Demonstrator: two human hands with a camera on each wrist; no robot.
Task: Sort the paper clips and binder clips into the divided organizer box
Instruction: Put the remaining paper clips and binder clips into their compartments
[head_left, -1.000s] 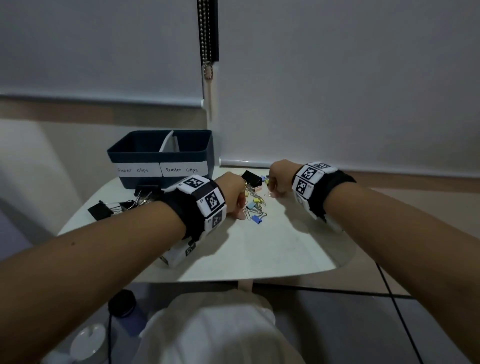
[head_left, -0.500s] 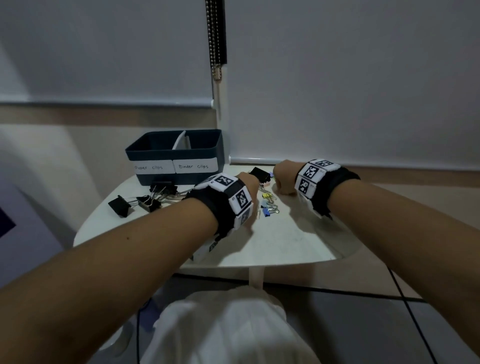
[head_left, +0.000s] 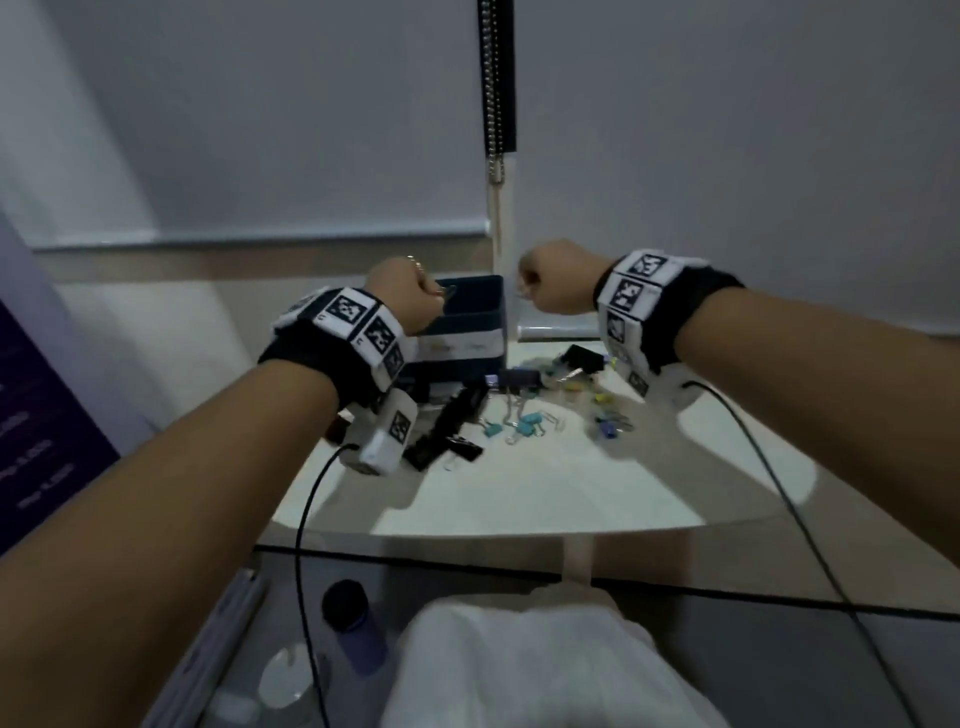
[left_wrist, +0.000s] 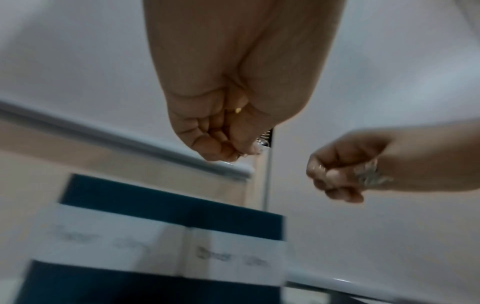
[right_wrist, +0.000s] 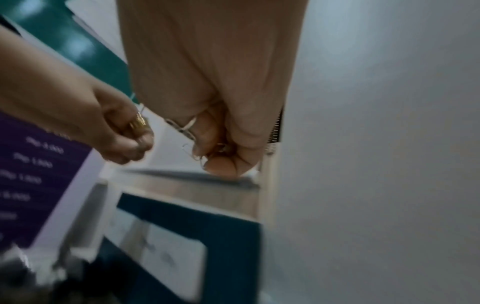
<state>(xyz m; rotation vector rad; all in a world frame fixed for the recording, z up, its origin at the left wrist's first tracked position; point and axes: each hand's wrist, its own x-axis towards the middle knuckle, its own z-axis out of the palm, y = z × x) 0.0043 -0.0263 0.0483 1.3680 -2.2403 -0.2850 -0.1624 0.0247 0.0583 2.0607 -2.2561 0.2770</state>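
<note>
Both hands had risen from the clip pile on the table (head_left: 571, 483) to above the organizer box (head_left: 470, 317): left hand (head_left: 402, 296) and right hand (head_left: 553, 283) each curled around paper clips, likely ready to drop.

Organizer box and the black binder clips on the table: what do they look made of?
Organizer box: likely plastic, dark blue, matte; thin even walls, with white paper-like labels on the front. Black binder clips: probably painted sheet metal bodies; folded, boxy shape. Blur leaves their finish open. Table: smooth white top; material unclear.
</note>
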